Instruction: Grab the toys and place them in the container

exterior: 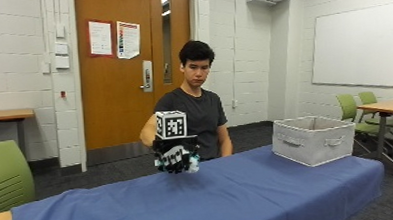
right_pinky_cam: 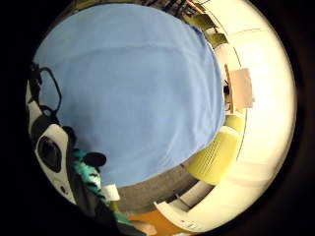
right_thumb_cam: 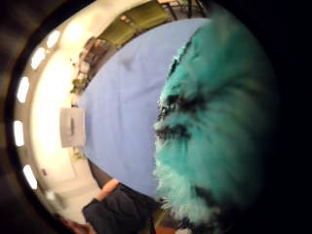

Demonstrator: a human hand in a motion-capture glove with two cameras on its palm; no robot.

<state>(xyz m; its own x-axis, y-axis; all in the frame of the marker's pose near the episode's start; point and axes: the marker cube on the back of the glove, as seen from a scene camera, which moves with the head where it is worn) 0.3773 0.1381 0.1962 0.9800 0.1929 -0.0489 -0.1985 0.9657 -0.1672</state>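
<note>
- At the far left of the outside view we see a green chair (exterior: 6, 173) beside the end of the table (exterior: 207, 199), which is draped in a blue cloth.
- Left of centre, the gloved right hand (exterior: 175, 158) is raised above the cloth, well apart from the container, in front of the seated person's chest.
- Its fingers are curled round a teal plush toy (exterior: 192, 163) with black stripes; bits of teal fur show between and beside the black fingers.
- In the thumb-side palm view the toy (right_thumb_cam: 209, 126) fills much of the frame, close against the palm, with the blue cloth behind it.
- In the little-finger-side palm view we see only a strip of the teal fur (right_pinky_cam: 88, 177) next to the glove, above the cloth.
- Toward the right, a white fabric container (exterior: 312, 139) with side handles stands on the cloth near the table's right end.
</note>
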